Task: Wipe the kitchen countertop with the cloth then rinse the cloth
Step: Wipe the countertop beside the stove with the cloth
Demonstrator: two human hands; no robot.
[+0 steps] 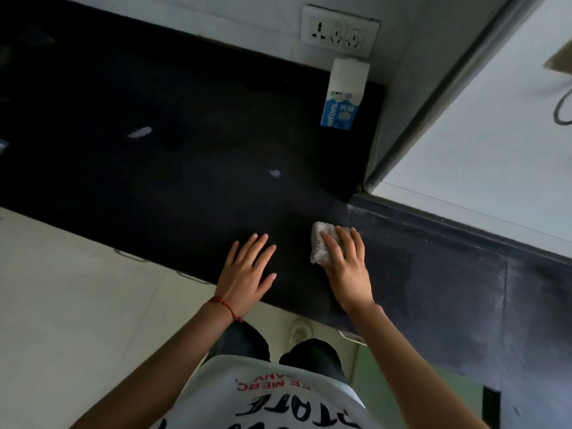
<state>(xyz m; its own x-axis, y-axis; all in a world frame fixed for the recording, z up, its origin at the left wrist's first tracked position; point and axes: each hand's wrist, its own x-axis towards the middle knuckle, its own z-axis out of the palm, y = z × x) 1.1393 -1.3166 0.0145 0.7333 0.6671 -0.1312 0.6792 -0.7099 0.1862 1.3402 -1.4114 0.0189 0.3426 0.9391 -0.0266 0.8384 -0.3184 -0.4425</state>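
A black kitchen countertop [173, 168] runs across the view. A folded grey cloth [320, 246] lies on it near the front edge, at the right. My right hand [346, 267] presses flat on the cloth, fingers spread over it and covering its right half. My left hand [247, 270] rests flat on the bare countertop just left of the cloth, fingers apart, holding nothing. Two small white smears [140, 132] [274, 173] show on the dark surface further back.
A blue and white carton [343, 97] stands at the back right by a wall socket [339, 30]. A grey wall corner with a metal edge [433, 109] bounds the countertop on the right. Pale floor tiles [77, 305] lie below the front edge.
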